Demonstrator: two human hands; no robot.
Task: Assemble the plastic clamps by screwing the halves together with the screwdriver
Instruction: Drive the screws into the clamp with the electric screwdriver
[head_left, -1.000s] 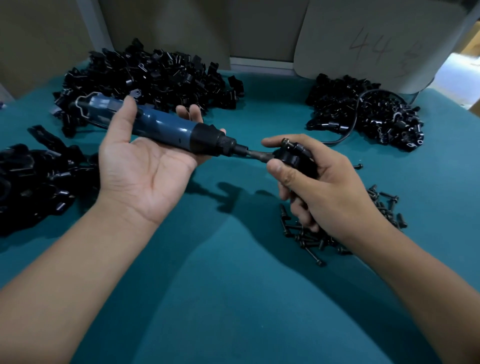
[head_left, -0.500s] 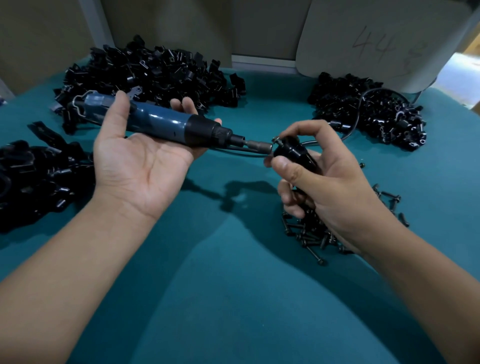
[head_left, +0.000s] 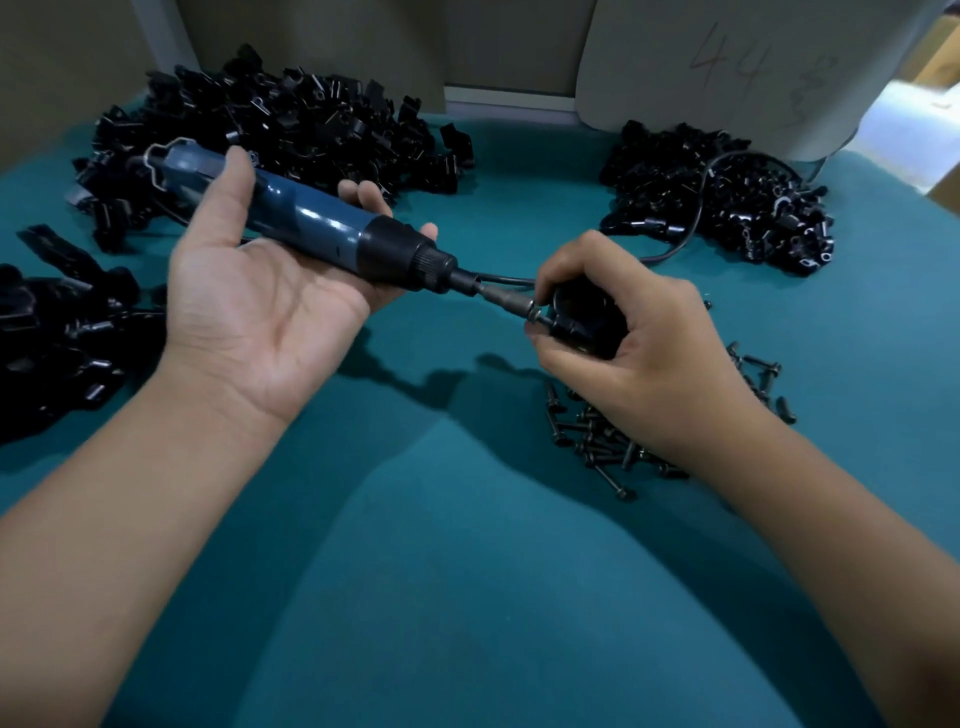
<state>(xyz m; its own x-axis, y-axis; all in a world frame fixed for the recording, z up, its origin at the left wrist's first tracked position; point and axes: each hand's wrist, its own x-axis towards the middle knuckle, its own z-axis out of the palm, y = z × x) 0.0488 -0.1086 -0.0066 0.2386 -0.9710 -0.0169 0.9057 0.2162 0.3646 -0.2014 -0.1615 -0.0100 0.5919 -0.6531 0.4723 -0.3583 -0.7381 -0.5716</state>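
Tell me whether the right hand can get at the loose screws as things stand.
Probably not yet: the right hand grips a black clamp against the screwdriver bit. The screws lie uncovered just beneath the wrist.

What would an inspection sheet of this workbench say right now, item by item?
Surface: teal cloth table, bare in the near middle.
Job's things: blue electric screwdriver, bit at a screw on the black clamp; loose screws under the right wrist.
Clutter: heaps of black clamp parts far left, near left and far right.
Hands: left hand cradles the screwdriver, thumb over its body; right hand grips the clamp, fingers curled.
Cables: black cable looping over the right heap.
Surroundings: grey board with handwritten numbers, beige wall behind.
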